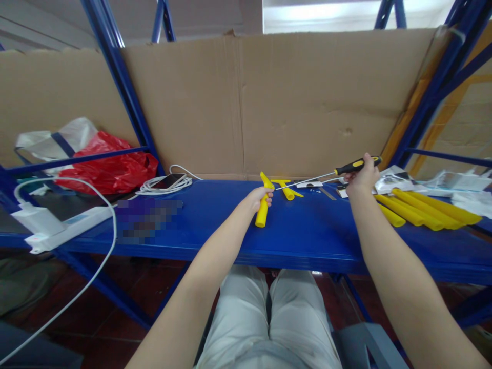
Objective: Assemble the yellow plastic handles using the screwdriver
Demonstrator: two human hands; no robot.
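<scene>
My left hand [261,198] is closed around a yellow plastic handle-like piece [261,218], held upright over the blue table. In my right hand [364,175] is a long screwdriver [349,168] with a black and yellow grip. Its thin shaft slants down to the left, and the tip is close to the yellow piece by my left fingers; whether it touches, I cannot tell. Behind my left hand a second yellow piece [287,192] with side arms lies on the table. Small metal bits [318,191] lie to its right.
Several yellow tubes [430,210] lie at the right, with clear plastic bags [472,187] behind. A cardboard sheet [288,107] stands along the back between blue posts. At left are a white power strip [73,225], a coiled white cable [165,185] and a red bag [111,164].
</scene>
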